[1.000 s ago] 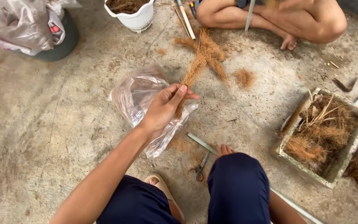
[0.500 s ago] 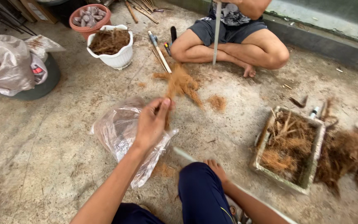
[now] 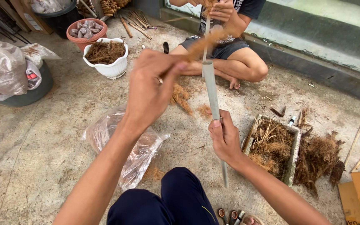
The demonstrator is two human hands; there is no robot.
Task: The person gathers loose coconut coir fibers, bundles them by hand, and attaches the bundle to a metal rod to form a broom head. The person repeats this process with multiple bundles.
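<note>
Holding pipe (image 3: pixel 211 89) upright, 12 o'clock | right hand (image 3: pixel 226 139) closed round it, steadying | left hand (image 3: pixel 148 89) pinching fibre (image 3: pixel 203 43) at pipe top | bag (image 3: pixel 136 152) 9 o'clock | tray (image 3: pixel 290 160) 3 o'clock

Fibre-strewn concrete floor (image 3: pixel 42 137), plastic bag (image 3: pixel 134 146)
</note>
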